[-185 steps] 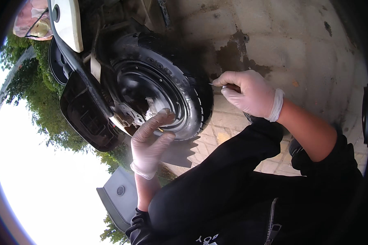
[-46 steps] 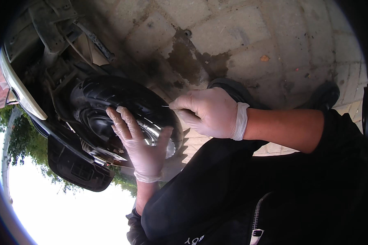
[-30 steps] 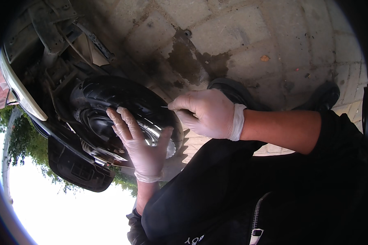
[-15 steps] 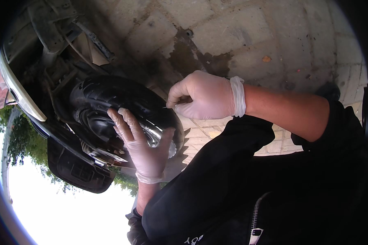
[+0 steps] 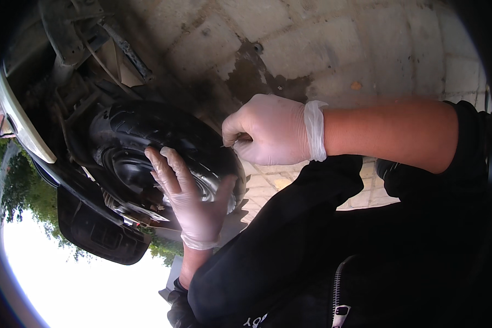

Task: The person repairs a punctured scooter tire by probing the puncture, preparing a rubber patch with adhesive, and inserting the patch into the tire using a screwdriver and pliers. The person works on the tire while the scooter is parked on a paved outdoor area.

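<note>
A black rubber tire (image 5: 161, 126) on a dark wheel rim (image 5: 127, 164) fills the area left of centre, under a vehicle's body. In a thin whitish glove, my left hand (image 5: 194, 208) lies over the lower side of the wheel, fingers stretched and spread. Whether its palm presses on the rim cannot be told. My right hand (image 5: 276, 131), gloved the same way, is closed in a pinch beside the tire's right edge. A tiny dark tip shows at its fingertips, too small to name.
Metal frame parts (image 5: 65, 41) and a rod (image 5: 128, 52) sit at the upper left, near a white body panel (image 5: 24, 123). A black mudguard (image 5: 101, 227) hangs below the wheel. Stone paving (image 5: 322, 49) carries a dark wet patch (image 5: 251, 74) and an orange leaf (image 5: 356, 86).
My right hand has tilted slightly, its pinch kept beside the tire, and its forearm has shifted a little. My left hand stays spread over the wheel. The whole view has moved slightly.
</note>
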A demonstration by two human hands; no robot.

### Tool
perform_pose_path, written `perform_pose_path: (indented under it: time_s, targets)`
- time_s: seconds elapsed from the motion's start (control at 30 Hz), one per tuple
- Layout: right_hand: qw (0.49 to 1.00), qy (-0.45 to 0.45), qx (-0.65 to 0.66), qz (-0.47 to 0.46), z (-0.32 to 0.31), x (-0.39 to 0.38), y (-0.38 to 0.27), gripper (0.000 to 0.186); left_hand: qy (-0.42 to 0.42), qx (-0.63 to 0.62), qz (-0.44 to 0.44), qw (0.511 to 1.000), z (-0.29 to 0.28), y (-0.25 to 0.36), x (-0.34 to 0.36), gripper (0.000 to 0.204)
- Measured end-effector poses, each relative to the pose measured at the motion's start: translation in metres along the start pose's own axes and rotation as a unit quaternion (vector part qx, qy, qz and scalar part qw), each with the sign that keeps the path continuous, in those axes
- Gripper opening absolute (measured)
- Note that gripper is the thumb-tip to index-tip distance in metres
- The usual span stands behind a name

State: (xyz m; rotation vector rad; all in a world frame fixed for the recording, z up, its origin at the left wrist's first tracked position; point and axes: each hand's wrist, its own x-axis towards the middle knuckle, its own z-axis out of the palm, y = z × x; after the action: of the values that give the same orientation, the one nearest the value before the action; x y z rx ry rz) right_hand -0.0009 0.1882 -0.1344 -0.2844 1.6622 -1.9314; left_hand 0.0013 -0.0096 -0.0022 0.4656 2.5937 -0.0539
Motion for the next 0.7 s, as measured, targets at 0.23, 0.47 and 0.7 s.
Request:
perform_pose_path:
  time_s: [0.23, 0.47, 0.7]
  targets:
    - [0.794, 0.065, 0.546, 0.259, 0.033, -0.015, 0.0, 0.015, -0.008, 0.012, 0.01, 1.0, -0.001, -0.004, 0.0, 0.115]
    - [0.955, 0.142, -0.231, -0.124, 0.035, -0.02, 0.012, 0.022, -0.006, 0.0, -0.001, 1.0, -0.003, 0.0, 0.004, 0.113]
    - [0.745, 0.0, 0.609, 0.274, 0.011, 0.0, 0.004, 0.014, 0.016, 0.002, 0.005, 1.0, -0.004, -0.002, 0.011, 0.111]
